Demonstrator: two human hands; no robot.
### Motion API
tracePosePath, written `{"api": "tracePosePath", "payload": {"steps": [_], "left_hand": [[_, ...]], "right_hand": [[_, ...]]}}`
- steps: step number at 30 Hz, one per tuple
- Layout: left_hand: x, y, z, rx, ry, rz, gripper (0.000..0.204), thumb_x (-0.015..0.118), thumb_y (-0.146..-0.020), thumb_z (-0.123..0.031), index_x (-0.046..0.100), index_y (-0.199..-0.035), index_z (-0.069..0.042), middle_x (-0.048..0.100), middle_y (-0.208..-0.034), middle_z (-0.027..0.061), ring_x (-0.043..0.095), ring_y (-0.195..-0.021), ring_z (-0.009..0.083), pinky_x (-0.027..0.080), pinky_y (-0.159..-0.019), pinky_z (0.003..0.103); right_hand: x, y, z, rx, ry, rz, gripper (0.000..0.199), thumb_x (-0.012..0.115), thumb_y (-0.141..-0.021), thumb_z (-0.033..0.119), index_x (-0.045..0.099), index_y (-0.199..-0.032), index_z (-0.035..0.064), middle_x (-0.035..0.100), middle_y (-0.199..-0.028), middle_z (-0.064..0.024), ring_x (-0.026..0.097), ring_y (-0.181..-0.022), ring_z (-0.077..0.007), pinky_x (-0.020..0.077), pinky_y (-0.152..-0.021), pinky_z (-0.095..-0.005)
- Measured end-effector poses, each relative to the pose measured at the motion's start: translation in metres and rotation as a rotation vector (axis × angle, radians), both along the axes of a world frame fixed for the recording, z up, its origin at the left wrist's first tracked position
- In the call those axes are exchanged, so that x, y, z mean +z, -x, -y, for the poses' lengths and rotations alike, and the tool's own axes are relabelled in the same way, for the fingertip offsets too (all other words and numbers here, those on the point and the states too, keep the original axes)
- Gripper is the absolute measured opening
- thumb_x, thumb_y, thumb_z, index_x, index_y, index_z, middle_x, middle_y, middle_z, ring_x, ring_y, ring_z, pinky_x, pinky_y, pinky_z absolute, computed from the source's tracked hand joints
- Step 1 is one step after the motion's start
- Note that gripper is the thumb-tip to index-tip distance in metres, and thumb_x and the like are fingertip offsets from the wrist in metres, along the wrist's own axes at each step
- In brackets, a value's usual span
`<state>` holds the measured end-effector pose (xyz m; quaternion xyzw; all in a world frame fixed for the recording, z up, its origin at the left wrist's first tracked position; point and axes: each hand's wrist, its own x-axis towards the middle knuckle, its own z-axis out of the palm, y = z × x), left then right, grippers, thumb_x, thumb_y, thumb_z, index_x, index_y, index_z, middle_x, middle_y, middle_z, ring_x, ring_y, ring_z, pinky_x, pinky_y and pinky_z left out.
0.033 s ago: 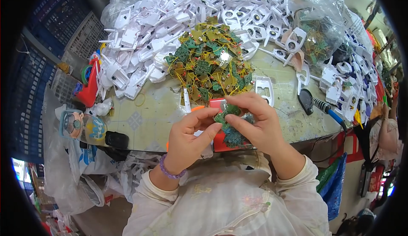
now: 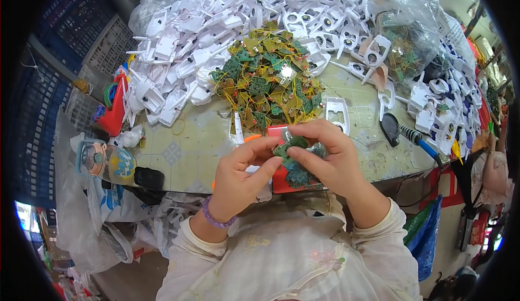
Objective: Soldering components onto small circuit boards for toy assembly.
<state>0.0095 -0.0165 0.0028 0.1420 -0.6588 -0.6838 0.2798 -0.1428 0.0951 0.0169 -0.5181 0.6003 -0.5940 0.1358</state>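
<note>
Compared with the previous picture, almost nothing has changed: the right hand (image 2: 338,164) and the small green circuit board (image 2: 293,142) have shifted only very slightly, so the handling stands at the same point. The landmark is the heaped pile of green and brown circuit boards with yellow wires (image 2: 265,81). The green circuit board is just in front of that pile, on the wearer's side, with the right thumb and fingers pinched on it. The left hand (image 2: 236,175) has its fingertips at the board's left edge, thumb and forefinger apart; whether they bear on it I cannot tell.

Counted: two hands; one board between them; one clump of bluish-green circuit boards (image 2: 299,175) below the right fingers, its pieces too overlapped to number. Just right of the pile lies one loose white plastic frame (image 2: 338,106); farther right, one blue-handled tool (image 2: 428,149). Well left of the pile is one clear drink bottle (image 2: 120,164). White plastic housings (image 2: 187,46) behind and left of it are uncountable.
</note>
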Motion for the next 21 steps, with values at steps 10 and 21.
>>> {"api": "tracePosePath", "payload": {"steps": [10,21], "left_hand": [[0.011,-0.046,0.035,-0.102,1.034,0.238,0.030,0.065,-0.064,0.003,0.070,-0.089,-0.013,0.062,-0.098,0.0030,0.057,-0.095,0.0247,0.047,-0.077,0.036],[0.005,-0.035,0.028,-0.144,1.196,0.181,0.021,0.070,-0.066,-0.006,0.067,-0.086,-0.011,0.064,-0.096,0.0033,0.060,-0.089,0.0230,0.048,-0.071,0.036]], "right_hand": [[-0.025,0.012,-0.016,-0.240,-0.182,-0.411,0.027,0.077,-0.070,0.022,0.066,-0.089,0.0066,0.062,-0.081,-0.0063,0.054,-0.082,-0.0252,0.0402,-0.078,-0.0380],[-0.025,-0.011,-0.027,-0.247,0.089,-0.591,0.028,0.076,-0.066,0.009,0.066,-0.093,0.0072,0.061,-0.090,-0.0053,0.054,-0.086,-0.0267,0.0430,-0.076,-0.0379]]}}
